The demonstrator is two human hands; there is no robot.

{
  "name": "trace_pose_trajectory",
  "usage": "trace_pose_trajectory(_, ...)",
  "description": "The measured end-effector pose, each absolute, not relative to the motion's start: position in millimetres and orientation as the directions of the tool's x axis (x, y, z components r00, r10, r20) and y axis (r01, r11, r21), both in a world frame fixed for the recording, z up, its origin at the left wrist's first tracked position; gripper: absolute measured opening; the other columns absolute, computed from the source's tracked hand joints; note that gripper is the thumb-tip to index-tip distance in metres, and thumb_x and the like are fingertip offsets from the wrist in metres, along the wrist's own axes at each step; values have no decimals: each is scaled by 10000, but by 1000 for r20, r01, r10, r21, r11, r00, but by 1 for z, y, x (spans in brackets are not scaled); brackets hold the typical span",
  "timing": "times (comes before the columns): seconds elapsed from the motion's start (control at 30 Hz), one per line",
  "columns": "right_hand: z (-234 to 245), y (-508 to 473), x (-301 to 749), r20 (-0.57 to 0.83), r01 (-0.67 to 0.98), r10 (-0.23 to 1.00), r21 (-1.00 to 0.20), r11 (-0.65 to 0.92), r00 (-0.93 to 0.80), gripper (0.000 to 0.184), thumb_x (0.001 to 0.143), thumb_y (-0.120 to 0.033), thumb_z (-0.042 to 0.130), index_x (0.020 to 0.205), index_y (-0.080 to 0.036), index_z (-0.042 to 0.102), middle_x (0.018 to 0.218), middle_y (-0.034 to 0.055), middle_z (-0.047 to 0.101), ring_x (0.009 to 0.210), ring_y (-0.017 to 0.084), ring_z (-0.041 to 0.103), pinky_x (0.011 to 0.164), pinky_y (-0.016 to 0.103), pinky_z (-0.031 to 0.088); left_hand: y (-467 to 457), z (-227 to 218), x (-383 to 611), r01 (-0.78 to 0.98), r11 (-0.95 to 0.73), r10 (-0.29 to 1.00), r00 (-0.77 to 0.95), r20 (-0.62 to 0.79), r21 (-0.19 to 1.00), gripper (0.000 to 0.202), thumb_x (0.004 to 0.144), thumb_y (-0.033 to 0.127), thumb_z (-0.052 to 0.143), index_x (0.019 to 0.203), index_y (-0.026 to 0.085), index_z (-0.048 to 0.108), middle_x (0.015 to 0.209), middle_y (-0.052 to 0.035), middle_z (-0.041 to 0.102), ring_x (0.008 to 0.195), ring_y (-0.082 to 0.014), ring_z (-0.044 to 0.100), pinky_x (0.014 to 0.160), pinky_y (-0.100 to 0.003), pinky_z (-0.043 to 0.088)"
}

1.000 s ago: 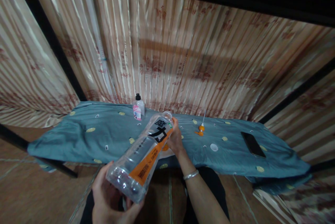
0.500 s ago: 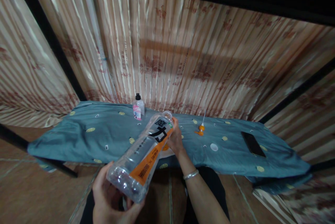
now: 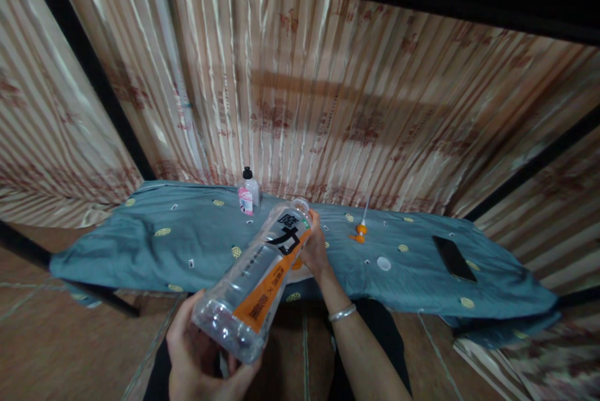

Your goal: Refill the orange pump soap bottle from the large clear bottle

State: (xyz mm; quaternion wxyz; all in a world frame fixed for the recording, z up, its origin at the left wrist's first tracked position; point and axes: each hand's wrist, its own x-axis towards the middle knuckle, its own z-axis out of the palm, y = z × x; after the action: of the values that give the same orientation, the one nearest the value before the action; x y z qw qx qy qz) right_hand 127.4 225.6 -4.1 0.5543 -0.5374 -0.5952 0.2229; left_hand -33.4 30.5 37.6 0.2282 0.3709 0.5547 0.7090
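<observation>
A large clear plastic bottle, with black characters and an orange band on its label, is held at a slant over the bed edge. Its uncapped mouth points away from me and its base is towards me. My left hand grips the base from below and the left side. Near the neck, my right hand is closed along the bottle's right side, its fingers partly hidden behind it. Under the bottle, beside my right wrist, a whitish and orange thing shows only in part; its kind is hidden.
On the blue-green bedsheet stands a small black-capped bottle at the back. To the right lie an orange pump head with its tube, a round whitish disc and a dark phone. A striped curtain hangs behind.
</observation>
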Motion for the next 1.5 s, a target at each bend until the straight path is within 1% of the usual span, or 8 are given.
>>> trace_pose_trajectory(0.13,1,223,127,365,392,908,-881,265,207,658,786,-272,828,1400,-210,599,1238,131,840,1137,348,826,992,462,669,30,38,-34,103,-270,733,-623,273,957,920,555,359,1004,1376,260,601,1142,-39,758,705,-183,728,425,-225,488)
trace_pose_trajectory(0.33,6,220,127,360,381,910,-886,265,205,657,752,-255,837,1369,-219,614,1229,117,849,1120,338,832,985,438,669,30,41,-31,41,-257,740,-635,223,966,947,529,343,1023,1375,268,605,1137,-37,762,609,-151,666,398,-232,458)
trace_pose_trajectory(0.57,8,219,127,362,375,908,-888,267,210,592,802,-298,820,1356,-217,626,1234,139,848,1125,356,832,958,438,672,31,30,-40,160,-269,730,-609,310,950,916,556,382,1008,1370,242,612,1142,-43,749,753,-182,729,473,-221,527)
trace_pose_trajectory(0.77,7,220,128,372,393,905,-878,272,207,632,801,-348,837,1373,-206,611,1241,142,841,1140,368,827,988,460,665,31,32,-34,94,-269,733,-625,267,959,928,564,371,1007,1381,248,583,1137,-50,759,747,-201,757,465,-224,536)
trace_pose_trajectory(1.03,10,219,130,365,373,914,-884,280,179,613,795,-303,852,1356,-207,623,1242,133,841,1166,362,818,1017,449,656,32,27,-39,153,-272,751,-584,309,950,974,608,411,1004,1463,249,566,1149,-57,753,715,-174,719,443,-207,503)
trace_pose_trajectory(1.27,6,221,130,360,406,913,-876,261,190,631,824,-325,838,1394,-189,604,1293,156,828,1178,360,814,1017,441,648,31,31,-36,145,-254,752,-592,289,956,1027,600,415,1003,1517,240,575,1198,-72,762,797,-210,777,541,-241,600)
trace_pose_trajectory(1.4,6,222,130,347,414,918,-877,244,193,690,825,-360,846,1434,-182,574,1305,171,822,1179,373,812,1020,456,643,30,36,-31,131,-256,753,-595,282,958,1116,643,402,997,1630,264,494,1258,-92,756,823,-214,795,555,-241,607)
trace_pose_trajectory(1.5,5,223,129,349,420,917,-874,245,192,670,847,-377,823,1432,-173,569,1293,180,824,1173,380,811,1011,469,641,30,35,-31,150,-274,747,-589,308,950,1104,656,426,997,1629,269,497,1241,-86,758,817,-205,790,564,-241,610)
